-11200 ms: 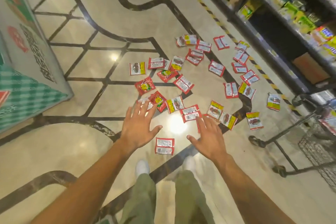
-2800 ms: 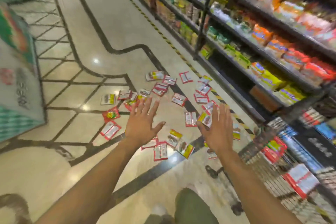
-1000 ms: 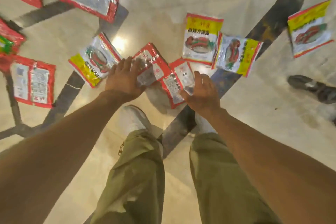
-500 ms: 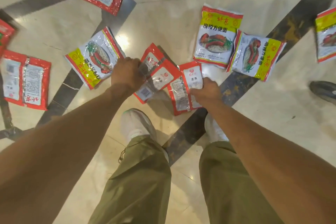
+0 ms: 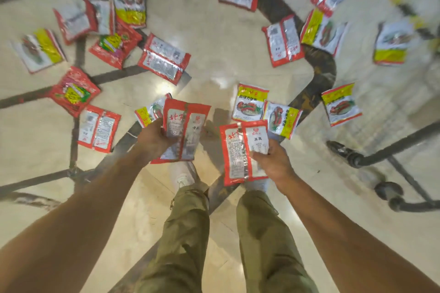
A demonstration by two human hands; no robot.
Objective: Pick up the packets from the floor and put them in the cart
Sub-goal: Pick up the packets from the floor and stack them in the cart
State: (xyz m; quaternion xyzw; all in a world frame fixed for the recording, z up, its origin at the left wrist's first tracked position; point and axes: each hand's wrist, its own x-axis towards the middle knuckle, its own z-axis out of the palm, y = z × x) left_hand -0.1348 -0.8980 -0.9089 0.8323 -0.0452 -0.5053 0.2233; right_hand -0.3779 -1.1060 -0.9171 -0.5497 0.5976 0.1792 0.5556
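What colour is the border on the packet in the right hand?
Red, around a silvery-white printed back; head view shows the packet in the right hand.

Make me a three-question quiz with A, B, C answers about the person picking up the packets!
1. Where does the cart frame show?
A. right edge
B. left edge
C. between the shoes

2. What colour borders the packet in the right hand?
A. blue
B. red
C. purple

3. What is the left hand doing?
A. resting flat on the floor
B. hanging empty
C. holding a packet

Answers:
1 A, its dark tubes and wheels sit at the right.
2 B, a red edge frames its silver back.
3 C, its fingers close on the packet in the left hand, lifted off the floor.
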